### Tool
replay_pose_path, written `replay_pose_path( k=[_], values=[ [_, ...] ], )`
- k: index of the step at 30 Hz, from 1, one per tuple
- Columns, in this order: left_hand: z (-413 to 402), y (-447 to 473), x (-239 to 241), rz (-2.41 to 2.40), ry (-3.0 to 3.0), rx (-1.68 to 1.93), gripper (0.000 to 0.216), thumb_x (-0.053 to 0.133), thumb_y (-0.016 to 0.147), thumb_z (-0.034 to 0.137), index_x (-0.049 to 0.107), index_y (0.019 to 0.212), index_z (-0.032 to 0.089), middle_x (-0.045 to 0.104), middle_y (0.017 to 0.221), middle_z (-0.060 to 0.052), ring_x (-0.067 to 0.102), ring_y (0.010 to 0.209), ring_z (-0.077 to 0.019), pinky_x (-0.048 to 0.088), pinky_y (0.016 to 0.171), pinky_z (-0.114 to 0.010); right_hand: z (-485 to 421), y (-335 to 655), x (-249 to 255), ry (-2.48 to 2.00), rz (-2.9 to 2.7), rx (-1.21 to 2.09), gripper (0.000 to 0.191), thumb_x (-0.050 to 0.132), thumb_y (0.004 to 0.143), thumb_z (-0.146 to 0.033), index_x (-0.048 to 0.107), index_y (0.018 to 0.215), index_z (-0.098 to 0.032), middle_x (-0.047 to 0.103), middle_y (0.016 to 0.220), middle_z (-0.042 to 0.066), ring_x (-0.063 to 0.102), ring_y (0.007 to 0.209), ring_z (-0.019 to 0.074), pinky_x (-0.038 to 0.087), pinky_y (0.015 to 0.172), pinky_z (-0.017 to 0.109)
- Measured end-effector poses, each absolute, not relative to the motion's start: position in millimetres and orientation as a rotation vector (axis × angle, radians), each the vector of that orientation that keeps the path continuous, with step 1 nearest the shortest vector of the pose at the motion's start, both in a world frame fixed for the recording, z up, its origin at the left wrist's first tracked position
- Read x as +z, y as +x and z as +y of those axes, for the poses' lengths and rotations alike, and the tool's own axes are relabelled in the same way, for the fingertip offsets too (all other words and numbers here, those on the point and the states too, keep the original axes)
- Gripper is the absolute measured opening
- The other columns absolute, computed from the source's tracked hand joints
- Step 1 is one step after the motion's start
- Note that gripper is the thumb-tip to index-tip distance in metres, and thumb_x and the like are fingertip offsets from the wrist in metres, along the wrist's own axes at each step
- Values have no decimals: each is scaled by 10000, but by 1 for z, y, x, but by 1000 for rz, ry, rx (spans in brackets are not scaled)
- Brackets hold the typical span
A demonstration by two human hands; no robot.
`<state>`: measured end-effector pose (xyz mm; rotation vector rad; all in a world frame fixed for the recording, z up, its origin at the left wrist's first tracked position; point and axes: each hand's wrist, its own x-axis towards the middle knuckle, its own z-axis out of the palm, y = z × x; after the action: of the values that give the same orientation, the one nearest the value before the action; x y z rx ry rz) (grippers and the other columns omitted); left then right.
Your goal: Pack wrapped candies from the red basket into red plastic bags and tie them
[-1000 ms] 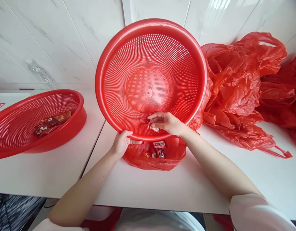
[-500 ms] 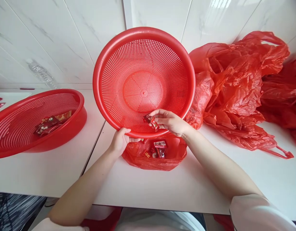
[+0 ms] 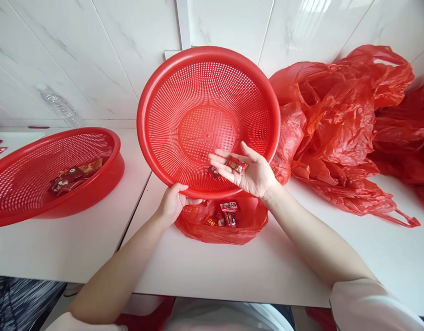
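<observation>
A large red plastic colander is tilted up facing me above the table. My left hand grips its lower left rim, thumb over the edge. Palm up inside the lower right of the colander, my right hand holds a small red wrapped snack packet, which lies across its outstretched fingers. Another dark red packet shows just behind the fingertips, against the colander's wall. Below the rim, a red plastic bag stands with its mouth spread, several small wrapped packets inside.
A second red colander with several packets in it stands at left. Crumpled red plastic bags fill the right side of the white table. A clear plastic bottle lies by the tiled wall. Patterned cloth shows at lower left.
My right hand has turned palm up and unfolded its fingers, the red packet now lying on them. The dark packet has parted from the fingertips. The colander has tipped slightly, its top rim lower.
</observation>
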<state>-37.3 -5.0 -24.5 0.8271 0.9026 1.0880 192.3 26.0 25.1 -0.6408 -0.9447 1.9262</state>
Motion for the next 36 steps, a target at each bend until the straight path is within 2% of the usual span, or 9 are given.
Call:
replay_pose_path(
  k=[3, 8, 10, 13, 17, 22, 28, 31, 36],
  values=[
    [-4, -37, -24, 901, 818, 1087, 411, 553, 782, 210, 611, 1181, 132, 718, 1031, -104, 693, 896, -261, 615, 701, -369, 19, 192, 31, -596, -1151, 1882, 643, 284, 941, -633, 539, 1275, -147, 598, 1294, 153, 562, 1220, 242, 536, 953, 373],
    [-5, -38, -25, 883, 836, 1091, 410, 555, 790, 211, 605, 1192, 144, 712, 1037, -95, 689, 896, -251, 612, 705, -365, 17, 193, 26, -571, -1423, 1986, 599, 340, 938, -631, 641, 1198, -183, 647, 1236, 126, 560, 1229, 252, 493, 998, 407],
    [-5, -38, -24, 889, 849, 1094, 413, 552, 792, 214, 601, 1196, 147, 711, 1037, -97, 688, 904, -255, 612, 705, -371, 17, 190, 21, -552, -1539, 1910, 543, 389, 939, -605, 680, 1138, -191, 649, 1240, 108, 559, 1228, 235, 458, 1035, 400],
    [-6, -36, -23, 898, 865, 1076, 410, 557, 789, 225, 605, 1189, 145, 705, 1065, -108, 683, 933, -271, 613, 708, -387, 19, 186, 12, -668, -1706, 1539, 449, 458, 939, -550, 695, 1107, -208, 659, 1221, 77, 575, 1194, 204, 421, 1065, 385],
    [-9, -32, -25, 928, 891, 1074, 385, 576, 778, 228, 624, 1142, 115, 695, 1084, -135, 664, 996, -306, 611, 743, -425, 26, 183, -5, -964, -1959, 987, 353, 439, 979, -383, 626, 1224, -211, 671, 1166, 71, 624, 1074, 193, 456, 1005, 384],
    [-14, -30, -27, 965, 908, 1092, 383, 604, 779, 235, 617, 1146, 127, 678, 1126, -120, 643, 1055, -317, 593, 819, -477, 32, 181, -27, -1010, -2316, 621, 450, 406, 968, -257, 455, 1404, -163, 542, 1372, 131, 509, 1260, 244, 395, 1071, 435],
    [-15, -29, -26, 958, 888, 1067, 298, 580, 796, 230, 644, 1063, 113, 684, 1087, -114, 628, 1081, -318, 578, 853, -508, 29, 185, -25, -1365, -2444, 280, 478, 469, 922, -250, 472, 1389, -153, 504, 1387, 167, 458, 1258, 321, 361, 1034, 532],
    [-13, -30, -26, 967, 896, 1084, 303, 580, 791, 227, 641, 1067, 119, 683, 1093, -111, 625, 1085, -318, 579, 852, -511, 33, 190, -22, -1468, -2464, 248, 383, 491, 906, -205, 576, 1277, -162, 598, 1271, 160, 528, 1186, 310, 407, 985, 487],
    [-11, -33, -27, 981, 881, 1083, 326, 584, 780, 229, 627, 1084, 118, 677, 1116, -116, 633, 1071, -316, 586, 834, -501, 46, 200, -19, -1382, -2266, 480, 249, 483, 932, -200, 683, 1079, -187, 721, 989, 75, 666, 903, 196, 495, 847, 321]
  ],
)
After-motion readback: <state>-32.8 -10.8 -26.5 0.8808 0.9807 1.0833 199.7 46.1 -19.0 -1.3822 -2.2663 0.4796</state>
